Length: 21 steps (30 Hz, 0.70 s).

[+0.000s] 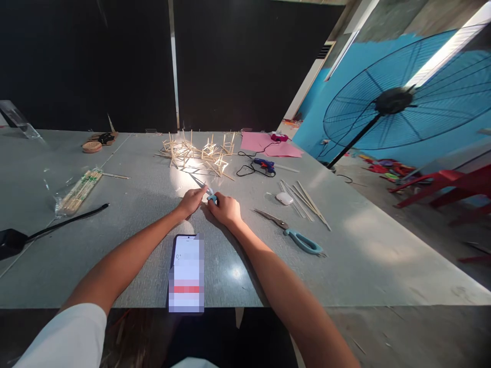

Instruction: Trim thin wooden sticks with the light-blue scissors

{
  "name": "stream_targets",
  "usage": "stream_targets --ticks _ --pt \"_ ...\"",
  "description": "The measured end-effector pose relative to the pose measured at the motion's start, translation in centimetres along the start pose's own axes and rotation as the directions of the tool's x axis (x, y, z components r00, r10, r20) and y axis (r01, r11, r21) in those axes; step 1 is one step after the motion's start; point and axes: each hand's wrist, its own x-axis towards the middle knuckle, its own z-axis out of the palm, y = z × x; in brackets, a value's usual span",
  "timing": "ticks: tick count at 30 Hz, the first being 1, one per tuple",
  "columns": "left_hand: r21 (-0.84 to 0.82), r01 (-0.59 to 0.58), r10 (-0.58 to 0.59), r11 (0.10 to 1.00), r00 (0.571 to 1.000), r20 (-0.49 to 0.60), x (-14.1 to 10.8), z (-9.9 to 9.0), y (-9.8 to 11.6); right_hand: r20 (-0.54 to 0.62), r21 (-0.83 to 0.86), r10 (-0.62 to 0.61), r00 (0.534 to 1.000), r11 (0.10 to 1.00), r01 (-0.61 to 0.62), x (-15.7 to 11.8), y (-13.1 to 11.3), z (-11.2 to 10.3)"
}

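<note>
Black panels (pixel 249 66) stand behind the grey counter (pixel 364 276), while a blue wall (pixel 307 130) and a large pedestal fan (pixel 394 100) fill the upper right of the frame. At the centre, both hands meet over a pair of blue-handled scissors (pixel 198 181), the blades pointing toward the upper left. The person's right hand (pixel 227 209) is wrapped around the handle; the left hand (pixel 191 202) has its fingers bent close by the blades, and whether it pinches a thin stick or the tool itself cannot be told.

By the look of it, the step in hand is close work at the blades. Any squeeze of the handles would call for a steady right grip, with the left fingertips clear of the edges.

Just beyond, in the upper middle, lie open frames of thin sticks (pixel 186 152). Right of centre are a blue glue gun (pixel 264 164), loose sticks (pixel 312 204) and larger shears (pixel 283 225); a wrapped stick bundle (pixel 82 191) lies at left, and a phone (pixel 186 260) lies at lower centre.
</note>
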Motion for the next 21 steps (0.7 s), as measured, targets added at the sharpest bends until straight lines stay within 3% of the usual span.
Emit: stream_targets --ticks 8,15,21 --pt "0.035 -0.018 0.02 0.999 0.998 -0.061 -0.28 0.26 0.39 -0.05 0.011 0.034 0.998 0.999 -0.033 0.14 0.22 0.32" --pt "0.028 0.029 -0.029 0.999 1.0 -0.002 -0.44 -0.19 0.71 -0.041 0.013 0.011 0.999 1.0 -0.01 0.1 0.4 0.1" --pt "-0.007 -0.029 0.03 1.0 0.999 0.044 -0.39 -0.05 0.32 -0.013 -0.005 -0.016 1.0 1.0 0.016 -0.06 0.04 0.02"
